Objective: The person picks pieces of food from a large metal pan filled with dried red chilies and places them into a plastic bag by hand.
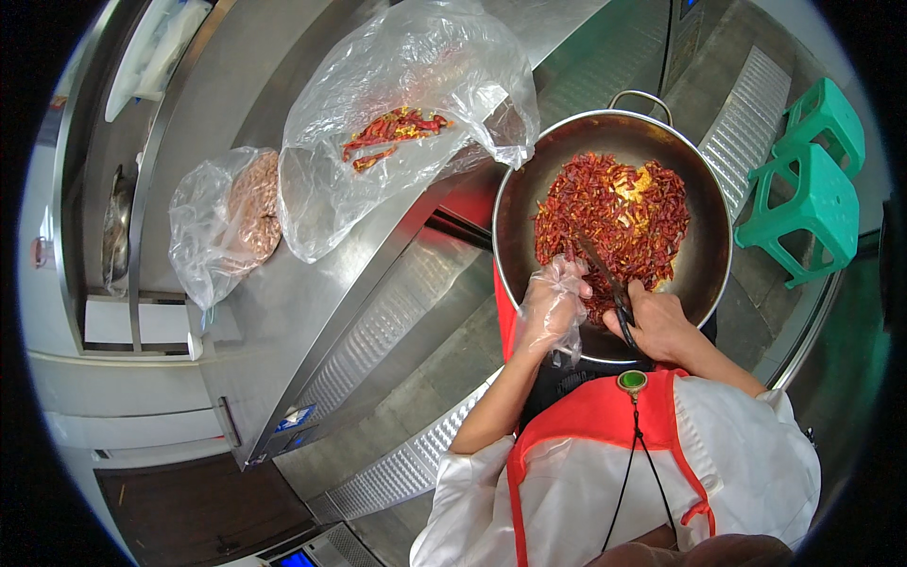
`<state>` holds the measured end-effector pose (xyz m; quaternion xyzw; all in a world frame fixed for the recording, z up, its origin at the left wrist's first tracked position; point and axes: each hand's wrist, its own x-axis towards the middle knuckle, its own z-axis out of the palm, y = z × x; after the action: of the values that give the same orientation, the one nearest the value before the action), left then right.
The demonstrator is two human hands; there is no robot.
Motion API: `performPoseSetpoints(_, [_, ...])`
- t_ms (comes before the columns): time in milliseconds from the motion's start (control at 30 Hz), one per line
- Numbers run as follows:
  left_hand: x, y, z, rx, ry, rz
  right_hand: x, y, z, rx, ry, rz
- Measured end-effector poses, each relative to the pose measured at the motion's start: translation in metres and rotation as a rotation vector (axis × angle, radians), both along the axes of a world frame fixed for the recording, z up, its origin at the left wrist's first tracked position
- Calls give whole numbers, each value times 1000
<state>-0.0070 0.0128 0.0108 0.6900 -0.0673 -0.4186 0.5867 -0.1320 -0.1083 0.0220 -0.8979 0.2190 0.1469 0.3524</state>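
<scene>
A wide steel pan (521, 191) with a loop handle sits in front of me, close to my apron. Cut dried red chilies (581, 191) cover its bottom, with a patch of yellow seeds (634, 186) on top. My right hand (655, 322), bare, grips black-handled scissors (602, 266) over the near part of the pan. Their blades point away from me, beside my left hand. My left hand (553, 301) wears a clear plastic glove and has its fingers curled around dried chili (569, 251), mostly hidden by the fingers.
On the steel counter (319, 305) at left lies an open clear bag (397, 71) with some whole chilies, its mouth overlapping the pan's rim. A second bag (248, 212) holds brownish pieces. Green plastic stools (815, 205) stand at right. Perforated metal drain covers (751, 120) cross the floor.
</scene>
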Motion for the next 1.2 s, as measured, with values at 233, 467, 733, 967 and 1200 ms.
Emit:
performPoseSetpoints(233, [-2,1,-4,38,-90,-117,2,-1,3,20,58,49])
performPoseSetpoints(467, [1,-1,-8,86,-234,-198,1,-1,-5,13,32,48])
performPoseSetpoints(733, [-4,-3,-25,82,-257,-150,-3,-1,-15,3,-55,13])
performPoseSetpoints(967, [2,-3,18,123,-158,14,3,-4,6,35,17,-14])
performPoseSetpoints(1200, [1,1,-5,56,-264,-128,2,-1,6,20,38,53])
